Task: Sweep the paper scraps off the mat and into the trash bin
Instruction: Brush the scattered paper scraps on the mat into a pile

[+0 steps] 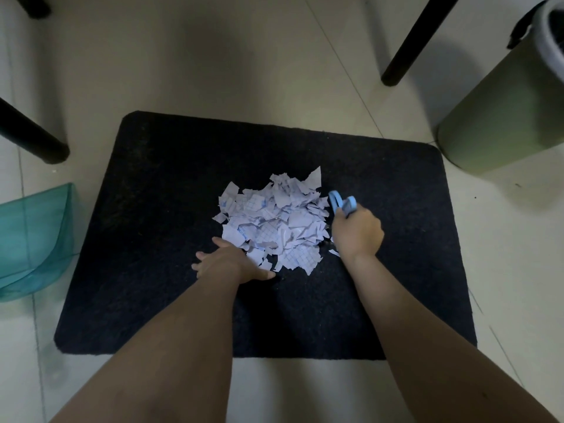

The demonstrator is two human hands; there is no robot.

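Floor: pale tile. On it lies the black mat (381,270), rectangular, its long axis running left to right across our view, corners rounded. Black furniture legs (418,41) stand beyond the mat's far edge and at its left.

Trash bin (500,117): green, upright, standing on the tile just beside the mat's far right corner, a liner folded over its rim.

Dustpan (36,239): translucent teal, on the tile just off the mat's left edge, well apart from the bin. Which way its mouth faces we cannot tell.

Paper scraps (274,221): gathered into one loose heap near the middle of the mat, roughly round with no clear long axis; a few stray bits lie at the heap's near right edge.

Left hand (232,264): flat on the mat, fingers straight and spread, touching the heap's near left side. It holds nothing.

Right hand (357,233): at the heap's right side, fingers curled in a grip round a small light blue tool (343,204), probably a hand brush; its visible end points away from us and toward the heap. The working end is hidden.

Step, as we judge it: the scraps are being corralled into a pile; nothing has reached the bin.

Next move, as we judge it: collect the strays, bring the dustpan across from the left, push the heap in, carry it to the bin at far right. Light scraps may scatter if swept fast.
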